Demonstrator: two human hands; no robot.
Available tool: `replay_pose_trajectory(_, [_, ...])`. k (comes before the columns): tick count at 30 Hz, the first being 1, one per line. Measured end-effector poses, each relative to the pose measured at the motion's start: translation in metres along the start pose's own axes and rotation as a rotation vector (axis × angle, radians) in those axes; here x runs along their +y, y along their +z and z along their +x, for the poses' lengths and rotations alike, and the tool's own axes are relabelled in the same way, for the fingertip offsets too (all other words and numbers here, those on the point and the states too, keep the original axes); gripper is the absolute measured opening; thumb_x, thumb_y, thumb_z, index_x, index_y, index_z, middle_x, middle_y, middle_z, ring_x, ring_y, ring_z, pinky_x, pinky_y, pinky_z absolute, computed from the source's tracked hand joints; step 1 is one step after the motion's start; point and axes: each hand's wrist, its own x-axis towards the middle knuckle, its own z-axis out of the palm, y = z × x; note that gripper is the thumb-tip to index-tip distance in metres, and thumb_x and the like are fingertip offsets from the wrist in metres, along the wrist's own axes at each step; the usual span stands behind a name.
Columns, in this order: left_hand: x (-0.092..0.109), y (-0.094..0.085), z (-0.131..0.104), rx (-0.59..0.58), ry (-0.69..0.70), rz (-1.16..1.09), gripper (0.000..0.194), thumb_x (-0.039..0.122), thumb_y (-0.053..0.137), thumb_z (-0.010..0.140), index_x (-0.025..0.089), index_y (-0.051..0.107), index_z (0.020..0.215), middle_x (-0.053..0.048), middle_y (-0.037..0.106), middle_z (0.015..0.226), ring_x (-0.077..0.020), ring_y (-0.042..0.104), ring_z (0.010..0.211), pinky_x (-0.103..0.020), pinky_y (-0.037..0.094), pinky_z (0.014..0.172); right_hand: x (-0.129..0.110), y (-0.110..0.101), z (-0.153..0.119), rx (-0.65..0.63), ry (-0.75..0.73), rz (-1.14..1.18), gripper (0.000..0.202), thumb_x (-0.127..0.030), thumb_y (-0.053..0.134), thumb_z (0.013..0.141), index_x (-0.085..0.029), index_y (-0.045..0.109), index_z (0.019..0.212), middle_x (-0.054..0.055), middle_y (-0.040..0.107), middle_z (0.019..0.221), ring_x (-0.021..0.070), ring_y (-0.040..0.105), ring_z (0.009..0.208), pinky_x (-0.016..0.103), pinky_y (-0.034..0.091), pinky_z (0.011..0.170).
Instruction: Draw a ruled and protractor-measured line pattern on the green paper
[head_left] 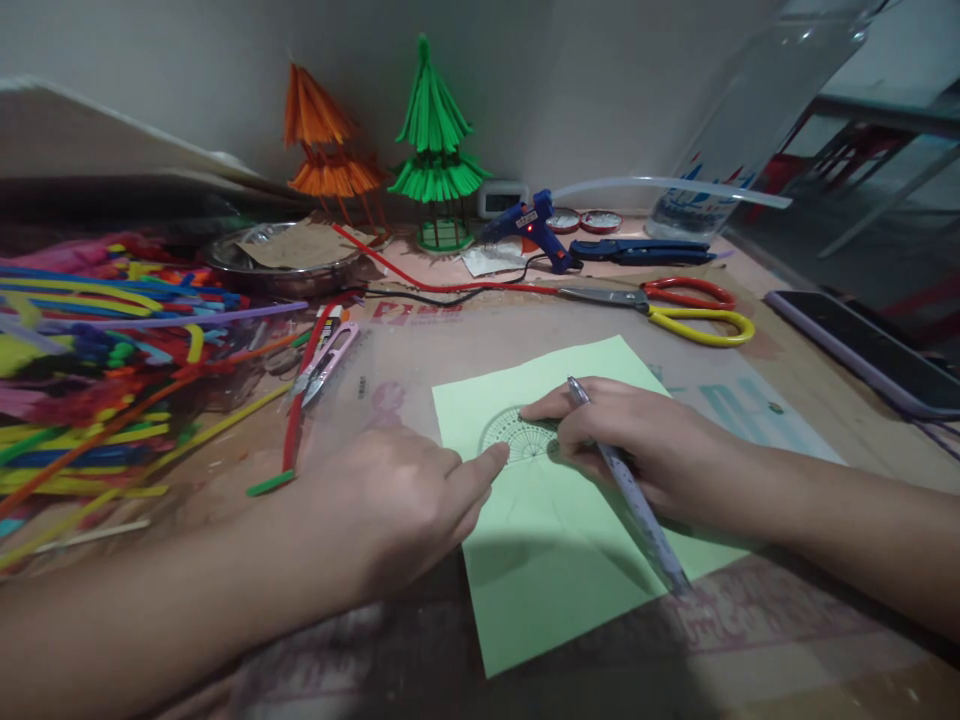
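Closest to us, a bare left forearm [187,590] sweeps in, its left hand [401,490] planting one outstretched fingertip on the clear plastic half-round protractor [517,436], flat on pale green paper [517,625]. Opposite, the right hand [649,425] pinches a patterned lilac-grey pen [637,503], fingertips on the protractor's right side! Uneven pressure could twist it, or skid the loose sheet. Left's lower fingers: hidden, curl unclear; faint lines barely readable; both forearms cut off.
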Motion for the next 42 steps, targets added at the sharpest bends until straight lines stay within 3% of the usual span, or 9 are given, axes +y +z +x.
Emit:
replay_pose_trajectory(20, [-0.0007, -0.001, -0.003, -0.005, -0.01, -0.012, 0.033, 0.019, 0.034, 0.111, 0.013, 0.057, 0.133, 0.0, 0.073, 0.071, -0.0232, 0.068, 0.054, -0.039, 0.045, 0.051, 0.0003, 0.0011, 0.0002, 0.004, -0.002, -0.01, 0.011, -0.014, 0.055, 0.102, -0.022, 0.057, 0.095, 0.014, 0.074, 0.123, 0.0249, 0.067, 0.111, 0.038, 0.052, 0.086])
replay_pose_trajectory(33, [-0.001, -0.002, -0.0015, 0.021, -0.013, -0.015, 0.03, 0.019, 0.037, 0.109, 0.015, 0.061, 0.127, 0.0, 0.074, 0.07, -0.022, 0.065, 0.053, -0.037, 0.039, 0.051, 0.0017, 0.0011, -0.0009, 0.003, -0.004, -0.007, 0.01, -0.013, 0.056, 0.101, -0.022, 0.06, 0.098, 0.014, 0.074, 0.125, 0.0243, 0.067, 0.112, 0.038, 0.052, 0.089])
replay_pose_trajectory(42, [0.0018, -0.0002, -0.0027, -0.013, 0.0, 0.01, 0.032, 0.014, 0.035, 0.108, 0.011, 0.057, 0.132, -0.001, 0.072, 0.071, -0.024, 0.065, 0.055, -0.04, 0.042, 0.053, 0.0026, 0.0007, -0.0016, -0.002, -0.012, -0.01, 0.009, -0.014, 0.056, 0.102, -0.022, 0.058, 0.099, 0.014, 0.072, 0.127, 0.0234, 0.065, 0.11, 0.038, 0.051, 0.088])
